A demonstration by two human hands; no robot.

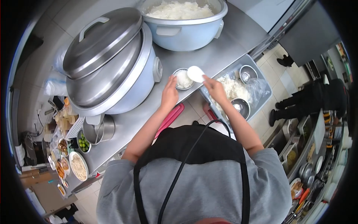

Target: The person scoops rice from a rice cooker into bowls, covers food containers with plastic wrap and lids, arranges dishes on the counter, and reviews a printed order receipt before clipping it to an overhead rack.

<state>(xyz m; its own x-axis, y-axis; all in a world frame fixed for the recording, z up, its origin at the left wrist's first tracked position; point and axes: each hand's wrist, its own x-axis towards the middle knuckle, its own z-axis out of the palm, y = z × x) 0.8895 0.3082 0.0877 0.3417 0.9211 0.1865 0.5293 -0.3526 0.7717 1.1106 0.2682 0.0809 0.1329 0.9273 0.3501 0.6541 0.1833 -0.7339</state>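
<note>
Bowl [185,89] of rice [182,79], near the table's [238,33] edge. Your left hand's [170,93] fingers lie together against its side, apparently steadying it; grip unclear. Your right hand's [215,89] fingers pinch the paddle [195,74], blade at the rim. Tub [261,74] nearby, probably for easy reach.

Small green fruits [83,143] beside a steel pot [108,128]; far right, a dark-clothed person [312,96]
</note>
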